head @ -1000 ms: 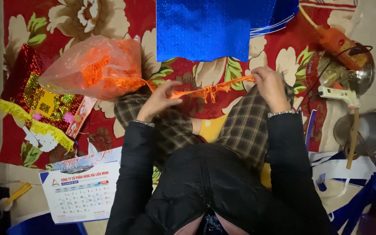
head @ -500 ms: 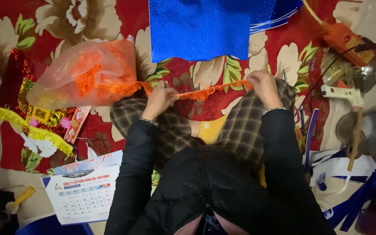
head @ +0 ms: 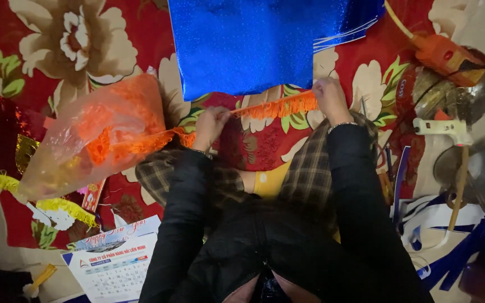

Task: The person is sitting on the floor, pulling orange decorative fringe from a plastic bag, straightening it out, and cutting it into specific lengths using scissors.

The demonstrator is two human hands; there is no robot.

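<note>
The orange fringe trim (head: pixel 276 106) runs taut between my two hands, just below the near edge of the blue glitter sheets (head: pixel 265 45). My right hand (head: pixel 329 98) pinches its free end at about 1 o'clock from my lap, fingers closed tight on the band. My left hand (head: pixel 211 126) is closed on it too, at about 11 o'clock, with the trim passing through my grip and trailing off toward 9 o'clock into the clear plastic bag (head: pixel 96 140), where the rest of it lies bunched.

As I judge it, I am at the stage of drawing a length out of the bag and holding it up against the blue edge. The next move would call for keeping the band straight and flat, fringe hanging one way, without dragging the bag along.

Further out, a glue gun (head: pixel 442 126) lies at 3 o'clock beside a steel pot (head: pixel 484 168), an orange tool (head: pixel 444 53) sits at 2 o'clock, yellow fringe (head: pixel 65 207) lies at 8 o'clock, and a calendar (head: pixel 113 264) at 7 o'clock, all on the red floral mat (head: pixel 40 73).
</note>
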